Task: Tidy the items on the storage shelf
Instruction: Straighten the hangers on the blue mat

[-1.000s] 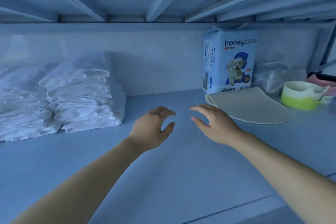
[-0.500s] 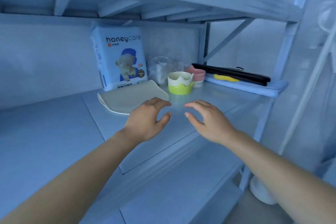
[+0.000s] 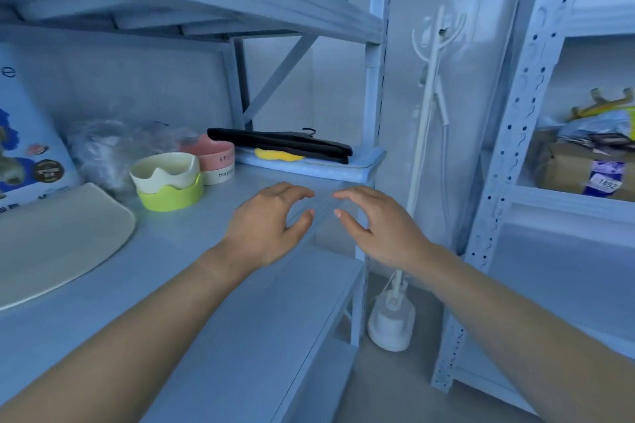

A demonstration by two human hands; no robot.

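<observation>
Pale blue steel makes up the storage shelf (image 3: 192, 227), and the single head view looks down at its right-hand end.

Both hands hover just above the board near its front corner and are not touching it. The left hand (image 3: 268, 227) and the right hand (image 3: 381, 230) face each other, thumbs inward. Their fingers are loosely curved and released, and neither holds anything.

The things to tidy lie beyond and to the left of the hands:
- Against the end post, black hangers (image 3: 281, 144) rest on a folded blue pad (image 3: 316, 168), with something yellow (image 3: 278, 155) between them.
- Left of that is a pink bowl (image 3: 213, 154).
- In front of it, a cream bowl (image 3: 165, 168) nests in a green bowl (image 3: 171, 199).
- A crumpled clear bag (image 3: 110, 144) sits behind the bowls.
- A beige mat (image 3: 51, 240) lies flat at the left, in front of a printed pack (image 3: 24, 148) that the frame cuts off.
- Off the shelf, a white coat stand (image 3: 426, 148) rises beside the post. A neighbouring rack holds a cardboard box (image 3: 580, 168).

As I read it, this is a looking-over step — the hands are poised but committed to no item. The nearest candidates are the hangers on their pad and the bowl stacks.

The next move calls for choosing one and reaching forward over the bare board. The hangers would want a grip that spans them, since they lie loose — they could slide apart or drag the pad off the edge.
</observation>
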